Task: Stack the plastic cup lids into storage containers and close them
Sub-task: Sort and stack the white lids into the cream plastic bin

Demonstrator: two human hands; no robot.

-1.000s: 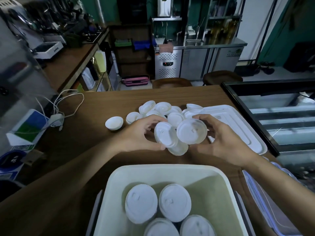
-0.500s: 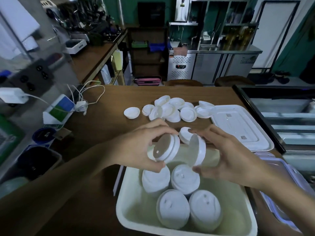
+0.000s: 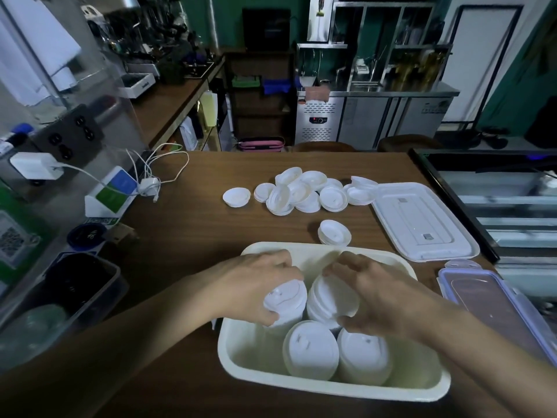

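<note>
White lid stacks (image 3: 310, 351) apparently within tub rim (image 3: 331, 390)

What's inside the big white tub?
In the tub, four stacks of white cup lids. The left hand grips the back-left stack, the right hand the back-right stack. The floor beneath them is covered.

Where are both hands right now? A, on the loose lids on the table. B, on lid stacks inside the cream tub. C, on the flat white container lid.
B: left hand grips one lid stack, right hand another, both inside the cream tub.
</note>
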